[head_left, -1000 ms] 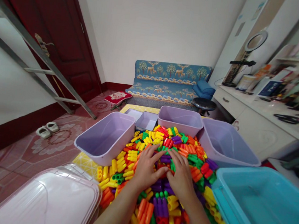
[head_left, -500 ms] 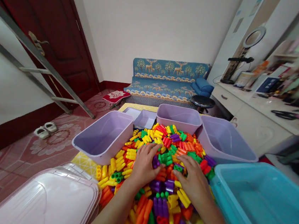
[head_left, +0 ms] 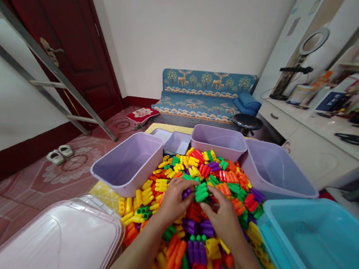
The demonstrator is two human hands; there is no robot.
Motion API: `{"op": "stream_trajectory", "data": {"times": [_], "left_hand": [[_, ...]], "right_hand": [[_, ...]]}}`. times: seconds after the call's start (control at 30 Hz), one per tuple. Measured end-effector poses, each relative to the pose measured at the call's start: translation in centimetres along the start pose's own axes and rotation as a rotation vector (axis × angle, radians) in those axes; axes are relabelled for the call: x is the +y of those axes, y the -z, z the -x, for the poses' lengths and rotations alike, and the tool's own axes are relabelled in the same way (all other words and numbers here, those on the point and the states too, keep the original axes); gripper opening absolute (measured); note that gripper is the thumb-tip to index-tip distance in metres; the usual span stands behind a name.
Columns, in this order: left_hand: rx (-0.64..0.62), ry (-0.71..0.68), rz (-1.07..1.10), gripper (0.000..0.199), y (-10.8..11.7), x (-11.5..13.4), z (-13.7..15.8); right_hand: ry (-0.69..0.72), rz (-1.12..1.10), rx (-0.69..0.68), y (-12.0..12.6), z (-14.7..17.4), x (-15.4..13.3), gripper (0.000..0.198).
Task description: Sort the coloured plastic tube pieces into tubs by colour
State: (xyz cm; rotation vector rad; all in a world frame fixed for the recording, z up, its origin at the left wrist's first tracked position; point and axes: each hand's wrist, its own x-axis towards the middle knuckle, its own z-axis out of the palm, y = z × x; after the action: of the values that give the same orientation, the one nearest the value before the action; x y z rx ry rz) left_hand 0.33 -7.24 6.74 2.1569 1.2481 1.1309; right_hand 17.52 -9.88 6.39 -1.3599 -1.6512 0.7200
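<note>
Between my two hands is a green toy building block (head_left: 201, 192) made of joined tubes, raised a little over a heap of similar plastic blocks. My right hand (head_left: 222, 212) pinches its right side between thumb and fingers. Curled in from the other side, my left hand (head_left: 175, 199) has its thumb and fingertips at the block's left edge. A purple block (head_left: 186, 193) shows in the gap of the left hand; whether it is held or lies behind cannot be made out. Yellow blocks (head_left: 161, 185) and purple blocks (head_left: 197, 250) lie around the hands.
Lilac bins stand at the left (head_left: 128, 163), back (head_left: 219, 141) and right (head_left: 280, 170) of the heap. Two shallow trays (head_left: 177, 143) sit behind. A turquoise bin (head_left: 315, 243) is at near right, stacked clear lids (head_left: 60, 233) at near left. A ladder (head_left: 60, 77) leans farther left.
My hands have come closer together and closed in on the green block, which has risen slightly from the heap. The whole view has shifted a little.
</note>
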Motion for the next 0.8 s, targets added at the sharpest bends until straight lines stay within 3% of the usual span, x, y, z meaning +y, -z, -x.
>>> {"op": "stream_trajectory", "data": {"times": [0.17,0.33,0.5,0.57,0.7,0.8], "left_hand": [[-0.025,-0.046,-0.057,0.047,0.8,1.2,-0.5],[-0.064,0.005,-0.212,0.040,0.2,1.1,0.0],[0.023,0.021,-0.209,0.056,-0.6,0.5,0.8],[0.028,0.025,-0.210,0.051,-0.6,0.5,0.9],[-0.006,0.010,-0.236,0.043,-0.4,0.5,0.8],[-0.001,0.003,-0.245,0.043,-0.5,0.3,0.8]], "right_hand": [[0.126,0.072,0.014,0.1,-0.1,-1.3,0.042],[0.214,0.250,-0.001,-0.6,0.2,-1.4,0.044],[0.172,0.081,-0.010,-0.9,1.1,-2.1,0.029],[0.134,-0.042,0.099,-0.4,1.4,-2.5,0.016],[-0.066,-0.506,0.588,1.6,1.6,-3.0,0.026],[-0.083,-0.901,0.858,3.5,1.5,-3.1,0.016]]}}
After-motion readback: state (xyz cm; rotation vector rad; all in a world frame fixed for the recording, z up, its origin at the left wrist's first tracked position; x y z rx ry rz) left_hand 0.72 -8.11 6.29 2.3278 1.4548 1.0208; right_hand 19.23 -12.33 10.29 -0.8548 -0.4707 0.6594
